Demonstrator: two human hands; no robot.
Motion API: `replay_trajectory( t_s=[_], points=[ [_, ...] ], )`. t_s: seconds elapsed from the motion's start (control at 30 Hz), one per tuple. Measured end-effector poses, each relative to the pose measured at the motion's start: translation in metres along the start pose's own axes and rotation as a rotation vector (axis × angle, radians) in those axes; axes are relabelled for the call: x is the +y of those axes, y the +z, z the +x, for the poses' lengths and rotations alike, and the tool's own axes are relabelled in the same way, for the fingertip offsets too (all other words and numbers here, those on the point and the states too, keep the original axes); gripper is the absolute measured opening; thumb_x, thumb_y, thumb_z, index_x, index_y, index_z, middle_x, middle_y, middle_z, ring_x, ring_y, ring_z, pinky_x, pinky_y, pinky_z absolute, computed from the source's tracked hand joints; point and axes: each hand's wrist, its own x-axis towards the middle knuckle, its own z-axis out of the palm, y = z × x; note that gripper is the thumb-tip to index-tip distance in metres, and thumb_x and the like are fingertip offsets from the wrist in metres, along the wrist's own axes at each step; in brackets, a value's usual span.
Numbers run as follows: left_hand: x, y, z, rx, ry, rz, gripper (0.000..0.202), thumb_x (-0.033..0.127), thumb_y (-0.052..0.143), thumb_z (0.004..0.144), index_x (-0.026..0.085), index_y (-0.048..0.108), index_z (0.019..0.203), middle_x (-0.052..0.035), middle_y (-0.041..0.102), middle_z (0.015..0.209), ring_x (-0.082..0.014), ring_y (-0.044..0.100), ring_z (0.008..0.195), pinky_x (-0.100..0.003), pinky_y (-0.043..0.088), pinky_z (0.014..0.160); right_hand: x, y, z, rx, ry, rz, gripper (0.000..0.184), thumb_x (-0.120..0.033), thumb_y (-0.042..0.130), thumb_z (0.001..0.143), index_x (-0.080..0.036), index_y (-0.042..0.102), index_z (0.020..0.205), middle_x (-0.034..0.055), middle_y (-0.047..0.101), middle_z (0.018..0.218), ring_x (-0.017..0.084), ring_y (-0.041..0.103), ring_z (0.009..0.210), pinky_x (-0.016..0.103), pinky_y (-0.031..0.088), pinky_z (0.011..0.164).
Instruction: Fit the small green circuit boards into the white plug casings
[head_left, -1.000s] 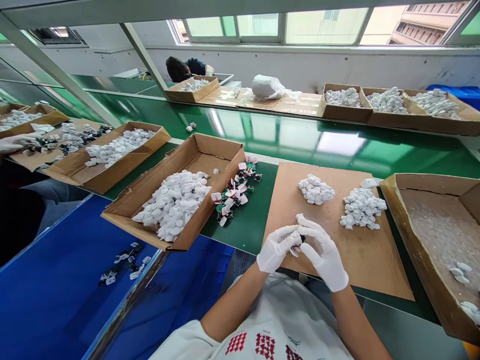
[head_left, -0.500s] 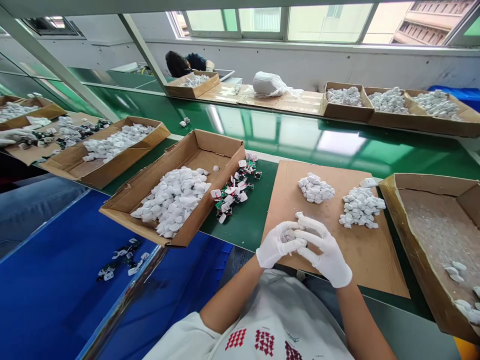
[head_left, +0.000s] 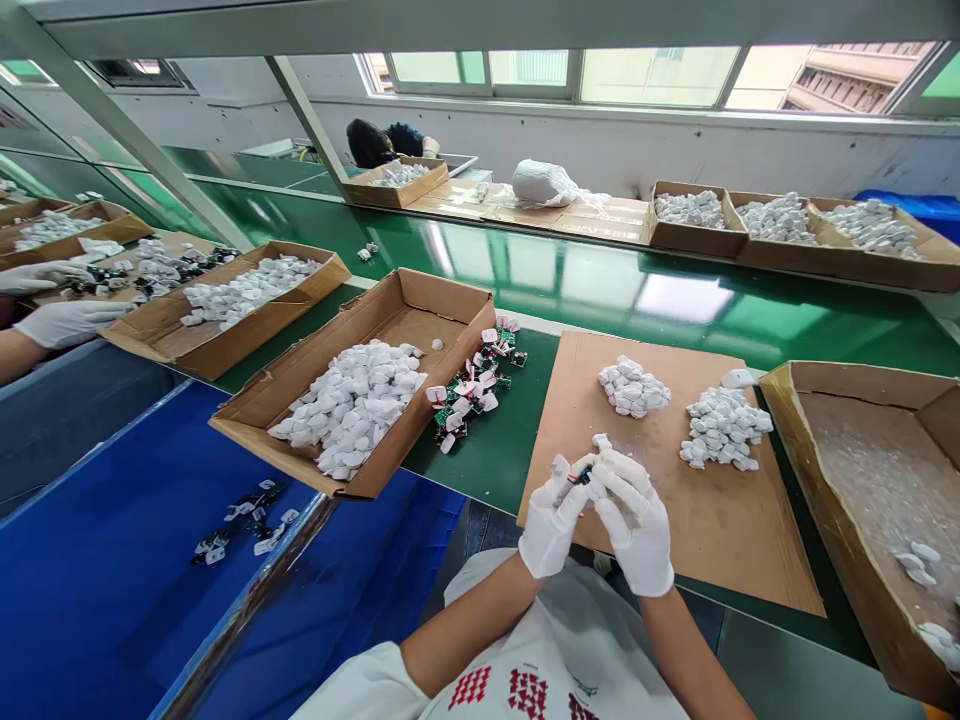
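Above a cardboard sheet point(head_left: 720, 540), white-gloved left hand point(head_left: 551, 530) and right hand point(head_left: 634, 525) together pinch a small wired circuit board point(head_left: 580, 476).

Here we go, a cardboard sheet point(head_left: 750, 540) is lying on the table point(head_left: 495, 470), with two heaps of small parts point(head_left: 634, 387) sitting side by side on it! Just left of the sheet, circuit boards point(head_left: 469, 395) are lying loose, a loaded cardboard box point(head_left: 450, 310) is sitting left of them, another box point(head_left: 825, 480) is sitting right of the sheet, and more boxes point(head_left: 697, 235) are lining up behind!
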Motion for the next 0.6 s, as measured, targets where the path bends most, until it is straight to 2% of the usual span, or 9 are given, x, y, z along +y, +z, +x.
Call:
replay_trajectory(
  t_s=[0.17, 0.23, 0.3, 0.5, 0.6],
  points=[
    [-0.001, -0.003, 0.003, 0.036, 0.060, 0.077, 0.055, 0.059, 0.070, 0.066, 0.019, 0.069, 0.104, -0.0098, 0.065, 0.109, -0.0277, 0.058, 0.107, -0.039, 0.042, 0.098, -0.011, 0.000, 0.002, -0.026, 0.197, 0.099, 0.025, -0.016, 0.061, 0.083, -0.028, 0.066, 0.104, 0.0068, 0.064, 0.111, 0.023, 0.061, 0.105, 0.042, 0.054, 0.089],
    [-0.003, -0.003, 0.004, 0.009, 0.067, 0.057, 0.062, 0.064, 0.069, 0.064, 0.018, 0.068, 0.106, -0.0110, 0.064, 0.107, -0.0283, 0.058, 0.104, -0.040, 0.044, 0.095, -0.016, 0.002, 0.002, 0.005, 0.295, 0.156, 0.025, -0.018, 0.062, 0.083, -0.027, 0.063, 0.106, 0.0065, 0.065, 0.109, 0.022, 0.063, 0.102, 0.040, 0.055, 0.086],
    [-0.002, -0.004, 0.004, -0.030, 0.085, 0.036, 0.065, 0.066, 0.066, 0.065, 0.018, 0.065, 0.110, -0.0115, 0.063, 0.107, -0.0280, 0.059, 0.103, -0.040, 0.045, 0.093, -0.020, 0.003, 0.004, 0.020, 0.320, 0.170, 0.026, -0.018, 0.062, 0.083, -0.028, 0.061, 0.107, 0.0055, 0.066, 0.108, 0.021, 0.064, 0.099, 0.038, 0.056, 0.084],
    [0.023, -0.002, 0.003, -0.063, 0.157, 0.264, 0.048, 0.054, 0.063, 0.076, 0.019, 0.068, 0.109, -0.0091, 0.064, 0.107, -0.0254, 0.059, 0.103, -0.037, 0.046, 0.095, -0.026, -0.003, 0.011, 0.041, -0.023, -0.123, 0.034, -0.009, 0.060, 0.080, -0.033, 0.065, 0.104, 0.0035, 0.067, 0.100, 0.020, 0.065, 0.093, 0.036, 0.056, 0.079],
    [0.034, -0.001, 0.004, -0.082, 0.168, 0.299, 0.040, 0.049, 0.064, 0.078, 0.019, 0.068, 0.104, -0.0088, 0.066, 0.104, -0.0250, 0.061, 0.103, -0.038, 0.047, 0.095, -0.027, -0.007, 0.015, -0.009, -0.028, -0.156, 0.032, -0.011, 0.059, 0.082, -0.032, 0.066, 0.104, 0.0043, 0.067, 0.099, 0.020, 0.065, 0.092, 0.036, 0.057, 0.079]
  ],
)
